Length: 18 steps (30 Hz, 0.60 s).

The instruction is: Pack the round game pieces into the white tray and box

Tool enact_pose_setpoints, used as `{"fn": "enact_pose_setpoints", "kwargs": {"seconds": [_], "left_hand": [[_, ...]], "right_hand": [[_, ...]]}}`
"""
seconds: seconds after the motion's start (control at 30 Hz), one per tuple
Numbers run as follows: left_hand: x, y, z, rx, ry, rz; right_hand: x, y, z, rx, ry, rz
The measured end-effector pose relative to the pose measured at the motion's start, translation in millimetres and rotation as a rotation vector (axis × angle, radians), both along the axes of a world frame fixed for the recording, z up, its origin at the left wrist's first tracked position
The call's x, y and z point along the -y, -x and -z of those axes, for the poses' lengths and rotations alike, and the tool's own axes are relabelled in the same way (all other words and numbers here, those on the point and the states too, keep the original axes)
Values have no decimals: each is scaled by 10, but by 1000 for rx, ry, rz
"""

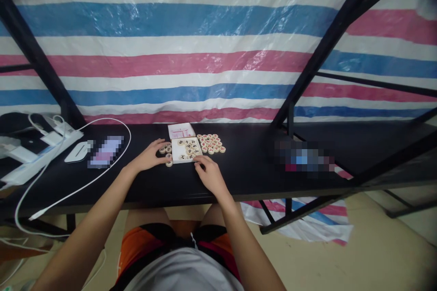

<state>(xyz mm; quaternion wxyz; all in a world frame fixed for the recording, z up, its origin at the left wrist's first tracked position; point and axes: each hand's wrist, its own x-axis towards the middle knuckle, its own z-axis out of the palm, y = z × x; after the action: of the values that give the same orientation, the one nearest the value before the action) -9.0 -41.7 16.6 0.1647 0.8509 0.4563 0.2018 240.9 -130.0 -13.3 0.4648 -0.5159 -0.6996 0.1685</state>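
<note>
Low at the white box's (176,151) near right corner, the right hand (210,175) reaches in with its fingers at the rim; whether they clamp anything, I cannot tell. Just left of the box, the left hand (148,156) has thumb and fingers apart around a few loose xiangqi pieces (168,150). The box lies open on the black surface (252,163), with black-marked pieces (189,147) inside, mostly toward its right side. Red-marked pieces (210,143) cluster right of it. Directly behind it lies the lid (181,131); farther beyond hangs a striped tarp (187,63).
</note>
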Motion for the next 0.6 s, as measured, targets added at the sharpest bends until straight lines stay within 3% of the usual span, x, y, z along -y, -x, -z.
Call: {"fn": "enact_pose_setpoints", "kwargs": {"seconds": [0.17, 0.6], "left_hand": [[144, 72, 6, -60, 84, 70], [96, 31, 87, -25, 45, -41]], "right_hand": [[-1, -5, 10, -13, -5, -3], [-8, -11, 25, -19, 6, -6]]}}
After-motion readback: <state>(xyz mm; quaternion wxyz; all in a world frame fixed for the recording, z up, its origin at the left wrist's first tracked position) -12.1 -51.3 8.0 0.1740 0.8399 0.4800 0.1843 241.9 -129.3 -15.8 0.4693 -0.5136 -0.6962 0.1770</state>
